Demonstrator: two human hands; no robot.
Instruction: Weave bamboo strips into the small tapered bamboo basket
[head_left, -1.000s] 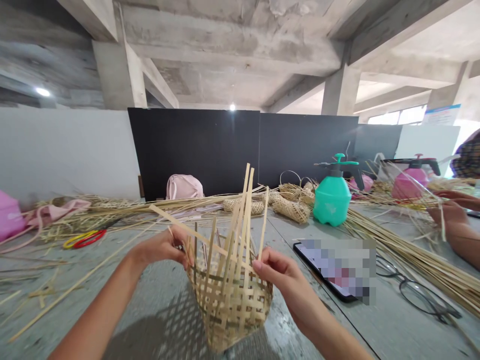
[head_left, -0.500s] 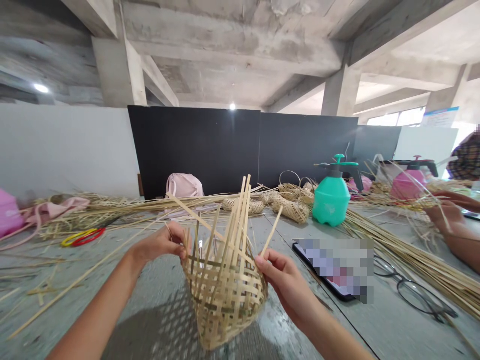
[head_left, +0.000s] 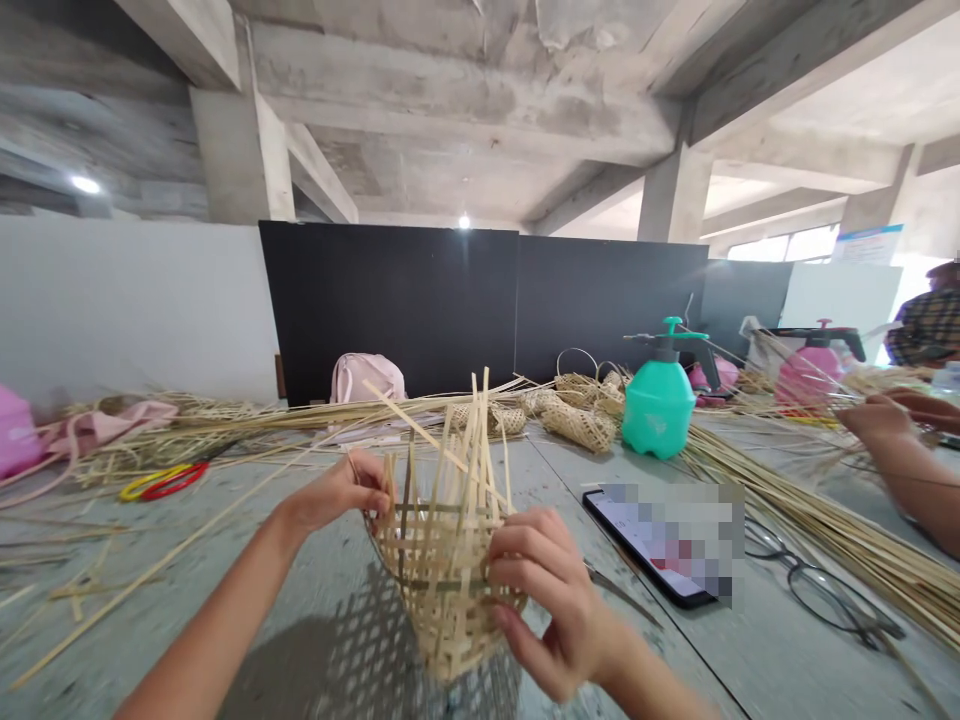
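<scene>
A half-woven bamboo basket [head_left: 442, 590] stands before me, narrow at the bottom, with loose strips [head_left: 476, 440] sticking up from its rim. My left hand [head_left: 341, 492] pinches the rim at the left corner, thumb and fingers closed on it. On the opposite side, my right hand [head_left: 559, 605] grips the basket wall, its fingers bent over the weave and the thumb lower down. One pale strip slants across the upright ones. My right hand hides part of the basket's right side.
Right of the basket lie a phone [head_left: 652, 550], eyeglasses [head_left: 825, 590] and a thin pointed metal piece [head_left: 626, 595]. Behind are a green spray bottle [head_left: 658, 405], woven pieces [head_left: 577, 425] and red-yellow scissors [head_left: 165, 482]. Another person's arm [head_left: 900, 455] rests at far right beside bamboo strips [head_left: 810, 510].
My right hand has left the strip it pinched at the right rim and moved down onto the basket's side. The basket has turned slightly. My left hand keeps its pinch.
</scene>
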